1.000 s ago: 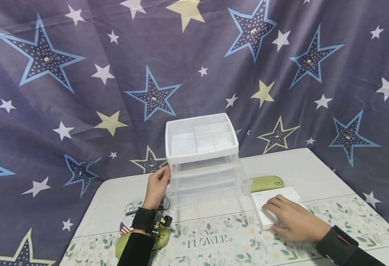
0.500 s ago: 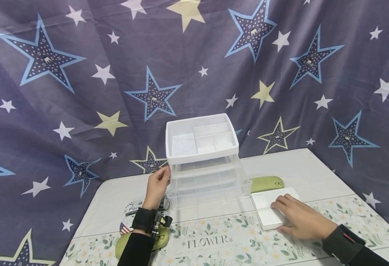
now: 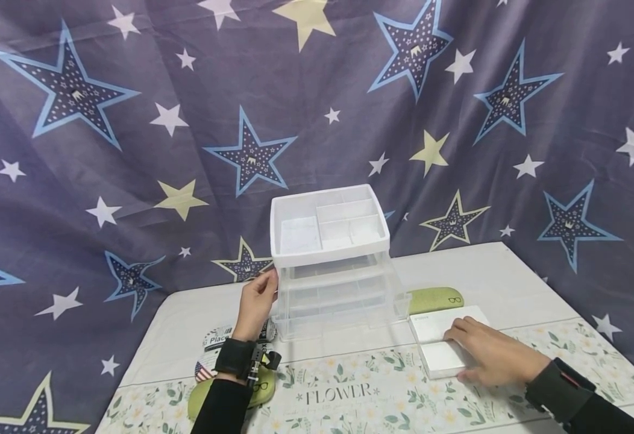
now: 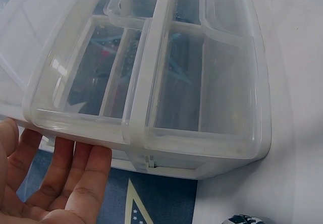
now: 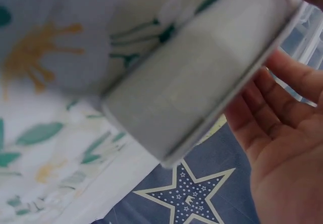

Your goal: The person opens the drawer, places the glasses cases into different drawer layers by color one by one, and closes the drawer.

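A white-topped, clear plastic drawer unit (image 3: 330, 289) stands mid-table in the head view, its lowest drawer jutting toward me. My left hand (image 3: 256, 304) touches its left side; in the left wrist view the extended fingers (image 4: 91, 178) rest their tips along the unit's edge. To the right lie two white pieces, a farther white box (image 3: 436, 322) and a nearer small white box (image 3: 443, 360). My right hand (image 3: 493, 352) grips the nearer one, thumb at its near side and fingers across the far side. The right wrist view has that box blurred, its far fingertips hidden behind it.
A green glasses case (image 3: 436, 299) lies behind the white boxes. Another green glasses case (image 3: 263, 389) is partly under my left sleeve, beside printed black-and-white items (image 3: 216, 337). A floral runner (image 3: 344, 404) crosses the table, and a starry curtain (image 3: 317, 150) hangs behind.
My right hand has shifted slightly right and toward me. The nearer white box has slid a little toward me, showing a clearer seam from the farther one. My left hand stays put.
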Available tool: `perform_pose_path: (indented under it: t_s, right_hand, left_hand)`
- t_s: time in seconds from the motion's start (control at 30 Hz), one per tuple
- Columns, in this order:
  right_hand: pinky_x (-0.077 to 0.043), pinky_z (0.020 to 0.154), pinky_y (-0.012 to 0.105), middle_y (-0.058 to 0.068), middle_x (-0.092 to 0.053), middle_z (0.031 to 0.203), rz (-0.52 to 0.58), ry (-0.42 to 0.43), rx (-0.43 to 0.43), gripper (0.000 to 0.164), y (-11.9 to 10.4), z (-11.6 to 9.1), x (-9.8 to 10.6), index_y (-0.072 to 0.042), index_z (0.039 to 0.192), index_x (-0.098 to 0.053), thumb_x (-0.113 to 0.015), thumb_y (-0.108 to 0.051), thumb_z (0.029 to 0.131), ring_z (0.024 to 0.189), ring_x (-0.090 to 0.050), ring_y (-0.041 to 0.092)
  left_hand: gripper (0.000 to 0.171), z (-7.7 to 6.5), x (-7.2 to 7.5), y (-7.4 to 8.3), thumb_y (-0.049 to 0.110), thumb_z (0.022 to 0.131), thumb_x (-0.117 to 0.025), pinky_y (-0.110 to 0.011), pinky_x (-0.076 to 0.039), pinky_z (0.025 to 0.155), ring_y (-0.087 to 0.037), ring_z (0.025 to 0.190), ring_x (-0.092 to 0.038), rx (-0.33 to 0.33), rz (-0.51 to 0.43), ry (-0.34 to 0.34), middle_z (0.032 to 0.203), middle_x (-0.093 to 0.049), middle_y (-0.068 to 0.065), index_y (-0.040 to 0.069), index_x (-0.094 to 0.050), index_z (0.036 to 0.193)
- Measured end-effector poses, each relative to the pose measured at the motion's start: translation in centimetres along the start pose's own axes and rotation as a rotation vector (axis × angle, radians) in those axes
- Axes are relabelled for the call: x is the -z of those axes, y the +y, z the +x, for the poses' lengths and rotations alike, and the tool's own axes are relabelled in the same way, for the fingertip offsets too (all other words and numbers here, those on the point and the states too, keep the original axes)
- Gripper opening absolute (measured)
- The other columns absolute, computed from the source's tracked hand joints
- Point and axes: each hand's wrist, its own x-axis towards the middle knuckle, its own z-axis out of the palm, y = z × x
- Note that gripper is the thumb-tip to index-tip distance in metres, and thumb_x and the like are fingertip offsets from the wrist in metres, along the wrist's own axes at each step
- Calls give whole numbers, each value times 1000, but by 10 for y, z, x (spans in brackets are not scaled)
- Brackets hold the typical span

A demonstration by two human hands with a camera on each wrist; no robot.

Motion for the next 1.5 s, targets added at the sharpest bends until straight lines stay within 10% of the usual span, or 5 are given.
perform_pose_path:
  t_s: [0.83, 1.5]
  right_hand:
    - [-59, 91, 42, 1, -66, 100, -77, -316, -79, 66, -10, 25, 21, -7, 114, -69, -98, -33, 60, 95, -64, 18]
    - [-54, 72, 28, -14, -51, 91, -56, -276, 47, 57, 3, 29, 32, -17, 105, -63, -92, -29, 57, 80, -48, 4]
  left_hand:
    - [45, 3, 0, -13, 23, 111, -49, -44, -51, 105, -43, 129, -57, -4, -5, 3, 142, -55, -28, -6, -53, 144]
    - [48, 4, -1, -15, 31, 107, -56, -49, -52, 105, -40, 125, -61, -38, -40, 26, 139, -59, -25, -3, -58, 141]
